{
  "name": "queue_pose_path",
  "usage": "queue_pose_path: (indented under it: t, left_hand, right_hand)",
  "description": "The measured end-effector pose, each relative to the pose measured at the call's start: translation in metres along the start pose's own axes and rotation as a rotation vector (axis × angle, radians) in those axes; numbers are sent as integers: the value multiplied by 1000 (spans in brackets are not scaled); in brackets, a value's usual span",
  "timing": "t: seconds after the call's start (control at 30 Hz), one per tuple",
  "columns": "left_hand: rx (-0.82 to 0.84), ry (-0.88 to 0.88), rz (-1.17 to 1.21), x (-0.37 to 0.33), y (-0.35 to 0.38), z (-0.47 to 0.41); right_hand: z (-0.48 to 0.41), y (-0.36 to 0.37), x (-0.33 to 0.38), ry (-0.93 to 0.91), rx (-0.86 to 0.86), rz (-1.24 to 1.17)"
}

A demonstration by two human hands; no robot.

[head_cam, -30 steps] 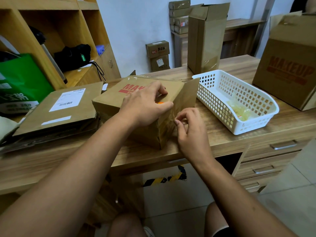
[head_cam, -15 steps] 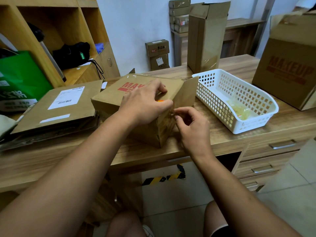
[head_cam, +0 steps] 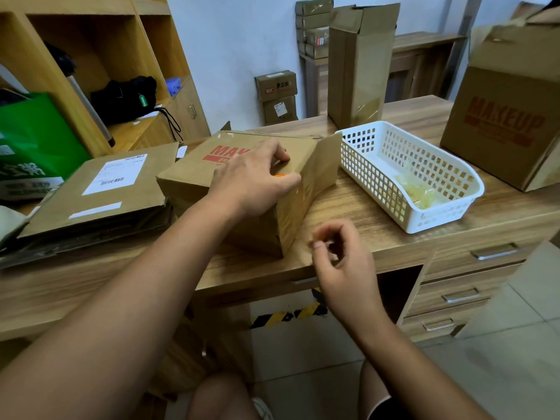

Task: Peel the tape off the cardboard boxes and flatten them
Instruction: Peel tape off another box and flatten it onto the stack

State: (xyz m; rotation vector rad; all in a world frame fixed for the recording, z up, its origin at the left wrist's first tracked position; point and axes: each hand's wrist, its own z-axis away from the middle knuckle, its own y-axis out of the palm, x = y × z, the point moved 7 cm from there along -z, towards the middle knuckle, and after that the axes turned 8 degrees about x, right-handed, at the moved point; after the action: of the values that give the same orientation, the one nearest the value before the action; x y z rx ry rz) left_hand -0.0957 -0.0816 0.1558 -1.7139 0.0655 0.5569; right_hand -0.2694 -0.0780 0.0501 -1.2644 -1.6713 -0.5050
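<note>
Two hands work on one cardboard box [head_cam: 194, 177], which sits on the tabletop [head_cam: 348, 213] between a stack of flattened boxes [head_cam: 100, 189] and a white basket [head_cam: 372, 183]. The left hand [head_cam: 251, 180] holds the box down from above, fingers bent on the top panel and thumb along its upper edge. The right hand [head_cam: 342, 259] hangs apart from the box, near the tabletop's front edge, fingers curled toward the thumb. Whether it pinches a strip of clear film, I cannot tell.

Glossy tape [head_cam: 298, 204] shines on the box's near side face. Pulled too steeply, it would likely tear the paper skin or snap and leave a stub that is hard to lift. If the left hand eases off, the light box could slide on the smooth wood-grain laminate toward the edge.

The box is matte brown corrugated board with red print and one end flap [head_cam: 328, 159] standing open. The basket is rigid plastic lattice and holds crumpled, yellowish tape wads [head_cam: 415, 189].
</note>
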Motion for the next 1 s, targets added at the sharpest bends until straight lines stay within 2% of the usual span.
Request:
queue_pose_path:
  t: [0.07,0.13,0.27,0.4,0.53,0.7,0.77,1.0]
  left_hand:
    - [-17,-23,-13,-1,-1,0]
    - [-37,-47,-28,-3,-1,1]
    - [-77,-90,-42,-8,-3,4]
    - [-72,-102,-57,-15,-2,4]
    - [66,-14,-5,-14,0,0]
    - [409,116,-144,1,-5,16]
    - [459,144,-175,9,-7,19]
    - [258,135,-232,9,0,19]
  right_hand:
    - [-12,-6,-11,97,-39,-77]
    - [-23,-7,-18,135,1,-140]
    - [-37,2,-12,70,155,107]
    - [-47,-5,-16,97,68,130]
    - [-62,-8,-23,144,35,116]
    - [-75,-15,-35,191,-38,28]
    - [-76,-20,-38,207,-46,12]
    - [-52,-21,-34,131,-68,-34]
